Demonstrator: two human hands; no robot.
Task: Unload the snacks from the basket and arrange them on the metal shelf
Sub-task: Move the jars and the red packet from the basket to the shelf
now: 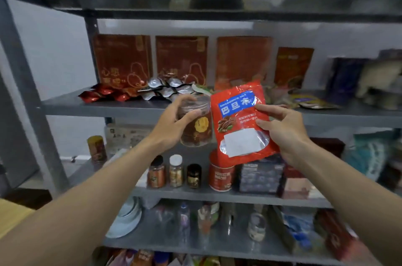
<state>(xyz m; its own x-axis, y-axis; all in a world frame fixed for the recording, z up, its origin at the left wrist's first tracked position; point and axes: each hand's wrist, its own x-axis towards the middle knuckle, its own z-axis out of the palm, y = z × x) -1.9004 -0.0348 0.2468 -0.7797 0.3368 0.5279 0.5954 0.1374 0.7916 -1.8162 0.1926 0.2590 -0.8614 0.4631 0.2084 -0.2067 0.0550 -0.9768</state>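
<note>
**A:** What are your hands doing?

**B:** My left hand (174,122) is gripping a clear jar (196,133), with the fingers and thumb curling round its upper part. I am holding it up in front of the edge of the metal shelf (97,106), and it is not resting on anything.

**A:** And the other one?

**B:** My right hand (282,130) is pinching a red packet (241,122) (blue label on top, clear window lower down) by its right side. The thumb is pressing on the front and the fingers are curling behind. The packet is hanging in the air, tilting a little, and its left edge is overlapping the jar. I cannot tell whether the two are touching.

**A:** What is sitting on the boards behind?

**B:** Red boxes (121,61) are standing along the back, with small red and silver sweets (165,88) lying in front of them. One level down, small bottles (175,171) and a red can (220,175) are standing in a row. Pale bowls (128,218) are sitting stacked on the level below that.
</note>
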